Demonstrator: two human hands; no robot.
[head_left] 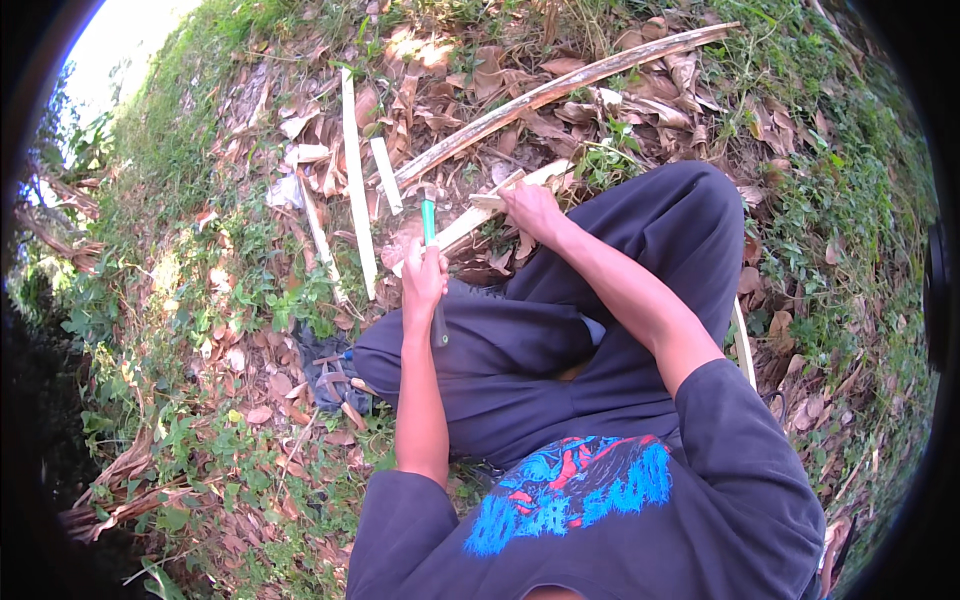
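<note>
My left hand (425,277) is wrapped round the handle of a hammer (429,218), whose shaft is green and whose grip is dark. The hammer's head points away from me, toward the wood. Closed at the far end of a pale wooden strip (461,229), my right hand (535,211) pinches a short wooden piece (488,201) lying across that strip. The strip slants over the ground just beyond my crossed legs. Whether a nail is between my right fingers is too small to tell.
Left of the hammer lie a long pale stick (356,185) and a shorter one (385,176). A long curved pole (560,88) stretches toward the far right. Dry leaves and green plants cover the ground. A dark bundle (335,378) rests by my left knee.
</note>
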